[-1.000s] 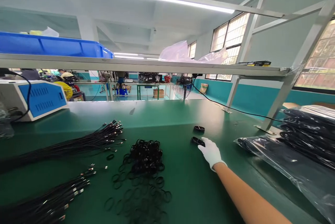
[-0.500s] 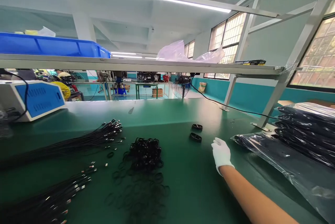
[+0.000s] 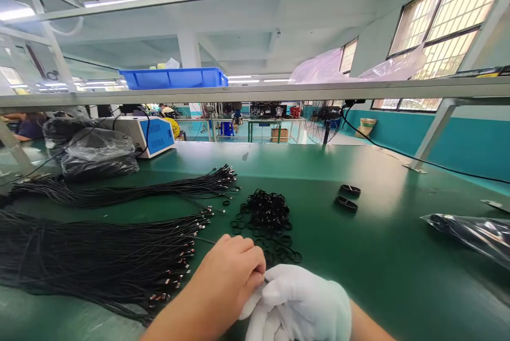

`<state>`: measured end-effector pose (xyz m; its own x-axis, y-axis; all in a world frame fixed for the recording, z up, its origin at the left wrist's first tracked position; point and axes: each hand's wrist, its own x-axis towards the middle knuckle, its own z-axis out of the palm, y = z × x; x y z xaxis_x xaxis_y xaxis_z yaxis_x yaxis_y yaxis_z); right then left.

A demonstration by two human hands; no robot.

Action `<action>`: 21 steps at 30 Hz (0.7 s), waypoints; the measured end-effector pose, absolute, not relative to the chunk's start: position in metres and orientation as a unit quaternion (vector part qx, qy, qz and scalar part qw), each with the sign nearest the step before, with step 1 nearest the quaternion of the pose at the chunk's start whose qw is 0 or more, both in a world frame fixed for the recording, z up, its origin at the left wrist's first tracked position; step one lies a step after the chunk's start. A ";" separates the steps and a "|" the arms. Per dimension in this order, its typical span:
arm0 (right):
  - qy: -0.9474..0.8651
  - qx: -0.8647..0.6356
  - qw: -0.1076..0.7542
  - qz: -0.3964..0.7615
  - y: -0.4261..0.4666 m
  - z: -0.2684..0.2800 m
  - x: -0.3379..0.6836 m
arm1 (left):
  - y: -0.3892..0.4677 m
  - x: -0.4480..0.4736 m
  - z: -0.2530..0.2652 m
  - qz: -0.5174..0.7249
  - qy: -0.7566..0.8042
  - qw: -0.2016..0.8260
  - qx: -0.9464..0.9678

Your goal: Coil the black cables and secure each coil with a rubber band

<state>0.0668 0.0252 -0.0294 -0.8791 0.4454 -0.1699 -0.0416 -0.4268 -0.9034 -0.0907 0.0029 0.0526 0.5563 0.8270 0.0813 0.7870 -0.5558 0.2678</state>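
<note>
My bare left hand (image 3: 233,272) is closed around a thin black cable (image 3: 205,240), which runs out from its far side toward the left. Touching it, my right hand (image 3: 300,301) in a white glove has its fingers bent in a pinch at the same spot. A small dark tip shows between the two hands, but the fingers hide most of it. Just beyond the hands is a heap of small black rings (image 3: 269,211), with loose ones scattered toward me. To the left lie a near bundle of black cables (image 3: 99,250) with small connector ends and a farther bundle (image 3: 139,192).
Two black oval bands (image 3: 346,203) lie right of the heap. A plastic-wrapped pack (image 3: 474,229) is at the far right. Bagged black goods (image 3: 99,155) and a blue-and-white machine (image 3: 155,136) stand back left. A shelf (image 3: 255,91) crosses above, carrying a blue bin (image 3: 175,78).
The view has turned left, so things sit farther right. My right hand has come from the table's right side to the front middle. My left hand has come into view, closed on a cable.
</note>
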 end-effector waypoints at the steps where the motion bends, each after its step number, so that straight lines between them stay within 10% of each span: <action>1: -0.476 -0.160 0.134 0.854 0.025 -0.038 0.063 | 0.002 -0.093 0.057 0.097 0.462 0.123 0.873; 17: -0.448 -0.131 0.199 0.862 -0.001 -0.047 0.048 | -0.004 -0.085 0.036 0.185 0.387 0.223 0.876; 21: -0.428 -0.097 0.221 0.871 0.000 -0.037 0.065 | 0.003 -0.113 0.011 0.220 0.425 0.105 0.872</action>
